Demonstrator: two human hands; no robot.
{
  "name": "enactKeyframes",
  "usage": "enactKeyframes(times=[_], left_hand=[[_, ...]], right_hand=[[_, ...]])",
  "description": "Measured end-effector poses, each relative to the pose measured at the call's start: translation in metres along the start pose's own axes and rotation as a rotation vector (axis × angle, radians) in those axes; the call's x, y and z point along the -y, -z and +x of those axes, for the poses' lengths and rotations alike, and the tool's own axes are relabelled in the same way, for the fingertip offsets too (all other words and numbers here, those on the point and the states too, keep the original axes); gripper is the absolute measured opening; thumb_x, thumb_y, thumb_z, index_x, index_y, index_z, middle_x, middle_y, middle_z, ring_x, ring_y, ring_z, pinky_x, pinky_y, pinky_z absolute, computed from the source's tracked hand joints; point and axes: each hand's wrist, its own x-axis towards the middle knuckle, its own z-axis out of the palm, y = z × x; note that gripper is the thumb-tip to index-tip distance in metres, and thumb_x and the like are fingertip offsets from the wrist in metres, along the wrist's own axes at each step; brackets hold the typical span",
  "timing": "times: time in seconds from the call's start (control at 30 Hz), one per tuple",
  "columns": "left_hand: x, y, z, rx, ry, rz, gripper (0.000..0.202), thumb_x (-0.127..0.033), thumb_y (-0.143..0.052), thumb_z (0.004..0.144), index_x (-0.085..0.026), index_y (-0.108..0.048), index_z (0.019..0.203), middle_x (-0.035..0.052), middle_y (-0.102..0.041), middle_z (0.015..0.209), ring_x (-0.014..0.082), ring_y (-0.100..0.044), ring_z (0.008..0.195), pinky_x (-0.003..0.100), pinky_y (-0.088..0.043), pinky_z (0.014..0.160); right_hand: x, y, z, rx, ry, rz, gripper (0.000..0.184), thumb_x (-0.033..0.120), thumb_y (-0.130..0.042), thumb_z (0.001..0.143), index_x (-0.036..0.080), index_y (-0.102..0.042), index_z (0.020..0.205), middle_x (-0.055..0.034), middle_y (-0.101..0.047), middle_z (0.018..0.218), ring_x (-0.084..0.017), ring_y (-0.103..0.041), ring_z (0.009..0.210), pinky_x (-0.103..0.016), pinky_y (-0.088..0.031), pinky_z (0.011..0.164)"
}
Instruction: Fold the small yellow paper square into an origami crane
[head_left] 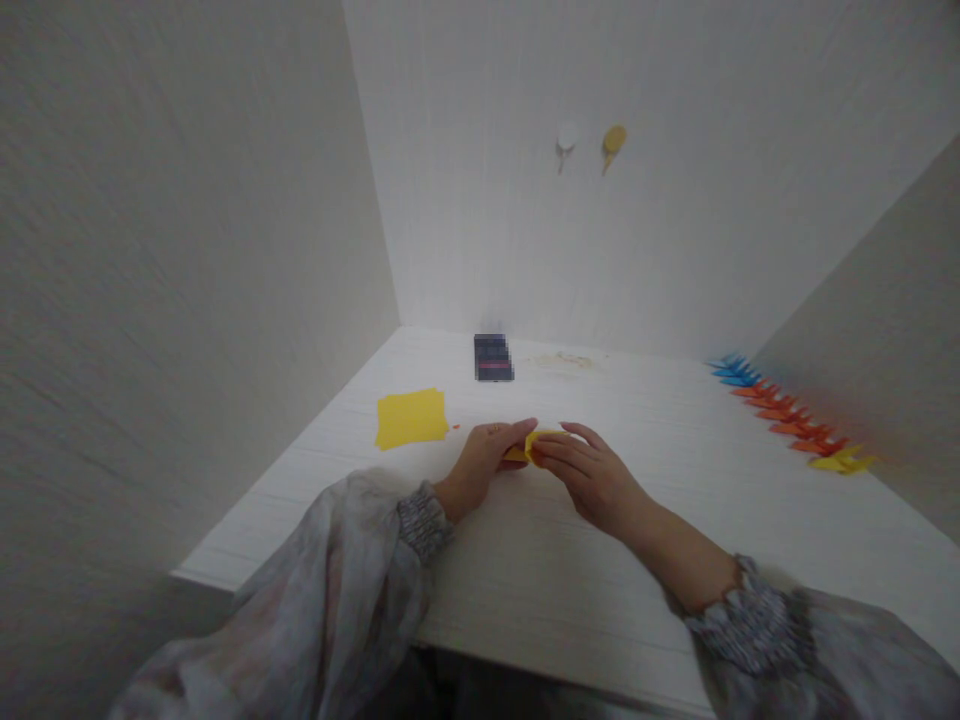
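A small folded piece of yellow paper (534,443) is held between both hands just above the white table (637,560), near its middle. My left hand (484,465) pinches its left end with fingers closed. My right hand (589,470) grips its right side, fingers pressed on the fold. Most of the piece is hidden under my fingers. A stack of flat yellow paper sheets (411,417) lies on the table a little to the left of my left hand.
A dark phone-like object (493,357) lies at the back of the table. A row of folded paper shapes, blue (735,372), orange (787,418) and yellow (844,460), runs along the right wall. Two hooks (591,143) are on the back wall. Walls close in on three sides.
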Motion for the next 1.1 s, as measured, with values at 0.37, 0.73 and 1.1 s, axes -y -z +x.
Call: enactKeyframes(times=[0.37,0.73,1.1], left_hand=[[0.007,0.0,0.005,-0.038,-0.028,0.029,0.023,-0.029,-0.067,0.056,-0.012,-0.051,0.06,0.0011,-0.056,0.061,0.0104,-0.054,0.056,0.026,-0.043,0.057],[0.01,-0.001,0.006,-0.048,-0.188,-0.038,0.033,-0.025,-0.068,0.056,-0.015,-0.046,0.08,-0.0032,-0.056,0.063,0.0088,-0.055,0.056,0.02,-0.043,0.053],[0.01,-0.001,0.003,-0.006,-0.111,0.044,0.027,-0.023,-0.07,0.053,-0.011,-0.056,0.073,0.0009,-0.06,0.067,0.0092,-0.056,0.058,0.023,-0.045,0.059]], right_hand=[[0.001,0.005,0.003,-0.247,-0.301,0.109,0.031,0.012,-0.051,0.075,0.022,-0.05,0.104,-0.0092,-0.051,0.112,-0.022,-0.043,0.107,-0.044,-0.037,0.088],[0.006,-0.014,0.003,-0.255,-0.794,0.67,0.015,0.029,-0.045,0.08,0.021,-0.047,0.092,-0.0046,-0.054,0.085,-0.017,-0.052,0.08,-0.031,-0.043,0.074],[0.004,-0.022,0.002,-0.198,-0.823,0.943,0.018,0.031,-0.047,0.078,0.021,-0.056,0.09,-0.0028,-0.059,0.084,-0.016,-0.055,0.078,-0.029,-0.043,0.073]])
